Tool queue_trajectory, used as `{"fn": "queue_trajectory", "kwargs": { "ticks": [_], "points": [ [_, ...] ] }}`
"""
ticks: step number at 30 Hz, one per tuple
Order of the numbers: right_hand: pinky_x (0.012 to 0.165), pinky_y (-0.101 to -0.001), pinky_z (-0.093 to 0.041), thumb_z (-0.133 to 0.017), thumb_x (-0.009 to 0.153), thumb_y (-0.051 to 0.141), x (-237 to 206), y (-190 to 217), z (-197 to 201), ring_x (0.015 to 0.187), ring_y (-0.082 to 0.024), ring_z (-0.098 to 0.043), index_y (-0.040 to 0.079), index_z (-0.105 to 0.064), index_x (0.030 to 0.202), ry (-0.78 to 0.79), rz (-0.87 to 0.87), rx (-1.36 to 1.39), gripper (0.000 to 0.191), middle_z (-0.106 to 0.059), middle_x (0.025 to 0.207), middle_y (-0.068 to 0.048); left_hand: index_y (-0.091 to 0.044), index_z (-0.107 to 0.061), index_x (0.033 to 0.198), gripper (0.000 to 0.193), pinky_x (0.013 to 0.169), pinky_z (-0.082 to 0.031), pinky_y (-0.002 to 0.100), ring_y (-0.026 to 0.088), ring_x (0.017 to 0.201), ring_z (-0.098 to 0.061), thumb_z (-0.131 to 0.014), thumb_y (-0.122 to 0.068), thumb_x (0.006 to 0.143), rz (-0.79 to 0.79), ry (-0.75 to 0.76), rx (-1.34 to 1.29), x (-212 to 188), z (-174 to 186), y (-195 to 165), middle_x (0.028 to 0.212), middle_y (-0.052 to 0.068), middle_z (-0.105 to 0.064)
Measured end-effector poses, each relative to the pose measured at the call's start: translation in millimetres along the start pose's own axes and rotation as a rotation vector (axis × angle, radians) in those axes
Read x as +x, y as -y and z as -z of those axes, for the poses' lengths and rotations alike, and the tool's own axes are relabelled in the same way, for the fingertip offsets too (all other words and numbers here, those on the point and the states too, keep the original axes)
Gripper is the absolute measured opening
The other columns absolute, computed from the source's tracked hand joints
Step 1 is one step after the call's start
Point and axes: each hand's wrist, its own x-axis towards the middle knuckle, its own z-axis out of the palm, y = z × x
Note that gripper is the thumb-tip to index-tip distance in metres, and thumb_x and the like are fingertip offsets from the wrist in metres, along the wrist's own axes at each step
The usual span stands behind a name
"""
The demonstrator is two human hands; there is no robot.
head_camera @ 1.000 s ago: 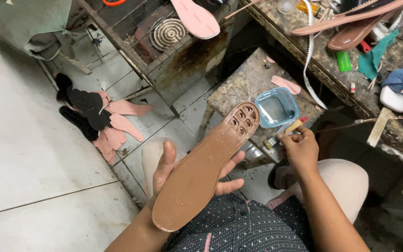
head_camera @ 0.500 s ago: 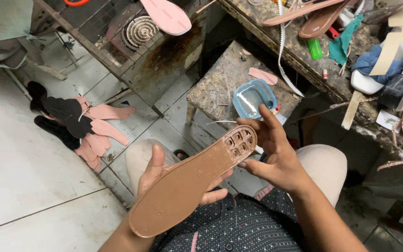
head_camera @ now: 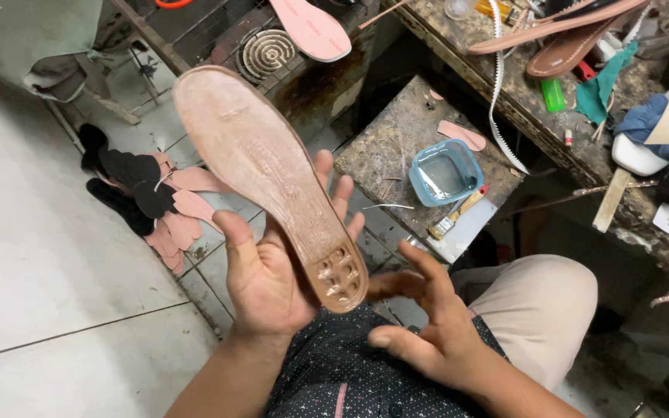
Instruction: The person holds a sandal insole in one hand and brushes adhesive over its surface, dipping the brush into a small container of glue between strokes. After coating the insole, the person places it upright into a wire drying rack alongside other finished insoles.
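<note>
Left hand [head_camera: 269, 275] palm up, fingers spread, thumb pressed along one edge of a brown sole [head_camera: 269, 174]. Sole rests across the palm, held up over the lap, its heel end with the grid of pits nearest the body, toe end pointing up and away toward the floor grate. Upper face looks glossy, wet-streaked.

Right hand [head_camera: 427, 329] open and holding nothing, fingers loosely spread, forefinger tip just beside the heel end of the sole; cannot tell if it touches.

Beyond the hands, a low stone surface [head_camera: 396, 147], stained. On it a blue tub [head_camera: 444, 172] with clear liquid, and a small brush [head_camera: 458, 213] lying at the tub's near corner, handle partly red. A pink cut piece [head_camera: 462, 135] lies behind the tub.

On the tiled floor [head_camera: 32, 255] to the left, a fan of pink and black cutouts [head_camera: 152, 201], overlapping. A pink insole [head_camera: 311, 27] lies on the grate at top.

Upper right, a cluttered bench [head_camera: 520, 93] with sandal soles [head_camera: 559, 35], a white toothed strip [head_camera: 495, 85] hanging over its edge, and a green tube [head_camera: 553, 94].
</note>
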Motion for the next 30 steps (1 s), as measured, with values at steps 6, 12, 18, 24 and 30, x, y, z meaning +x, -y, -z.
{"fn": "queue_trajectory", "kwargs": {
  "ticks": [6, 12, 18, 24, 30],
  "points": [
    [0.083, -0.0328, -0.059, -0.063, 0.107, 0.003, -5.4, -15.8, 14.2, 0.091, -0.018, -0.070, 0.001, -0.062, 0.102, -0.176, -0.098, 0.066, 0.006, -0.074, 0.100, -0.014, -0.004, -0.020, 0.167, 0.096, 0.126, -0.025, 0.059, 0.034, 0.157, -0.029, -0.024, -0.074, 0.100, 0.117, 0.051, -0.124, -2.1, 0.8, -7.0, 0.172, 0.019, -0.025],
    [0.082, -0.0317, -0.056, -0.061, 0.095, 0.001, 9.9, -12.5, 10.3, 0.090, -0.015, -0.065, 0.002, -0.055, 0.102, -0.288, -0.198, 0.319, 0.009, -0.069, 0.104, -0.009, -0.001, -0.022, 0.164, 0.097, 0.129, -0.025, 0.052, 0.033, 0.155, -0.033, -0.020, -0.073, 0.099, 0.208, -0.007, 0.027, -5.6, 0.2, 2.4, 0.168, 0.021, -0.031],
    [0.070, -0.0321, -0.055, -0.059, 0.103, 0.003, 17.9, -17.7, 14.6, 0.078, -0.017, -0.064, -0.003, -0.064, 0.120, -0.304, -0.336, 0.406, 0.019, -0.068, 0.091, -0.010, 0.001, -0.024, 0.163, 0.092, 0.129, -0.026, 0.050, 0.032, 0.153, -0.035, -0.022, -0.068, 0.103, 0.255, -0.021, 0.046, -2.3, 5.0, 15.2, 0.168, 0.019, -0.032],
    [0.079, -0.0292, -0.058, -0.056, 0.103, -0.001, 9.8, -17.8, 7.9, 0.093, -0.014, -0.066, -0.001, -0.057, 0.142, -0.190, -0.137, 0.100, 0.040, -0.067, 0.107, -0.008, 0.000, -0.025, 0.163, 0.088, 0.125, -0.031, 0.046, 0.032, 0.152, -0.036, -0.022, -0.066, 0.105, 0.305, -0.034, -0.097, 1.6, 8.0, 19.9, 0.167, 0.020, -0.033],
    [0.080, -0.0290, -0.057, -0.055, 0.097, -0.004, 18.2, 0.0, 2.8, 0.091, -0.015, -0.068, 0.002, -0.037, 0.158, -0.109, -0.099, -0.193, 0.064, -0.069, 0.111, -0.009, 0.000, -0.027, 0.164, 0.089, 0.122, -0.036, 0.045, 0.030, 0.150, -0.039, -0.021, -0.067, 0.106, 0.323, -0.008, -0.163, 1.2, 9.0, 23.4, 0.167, 0.020, -0.035]
  ]
}}
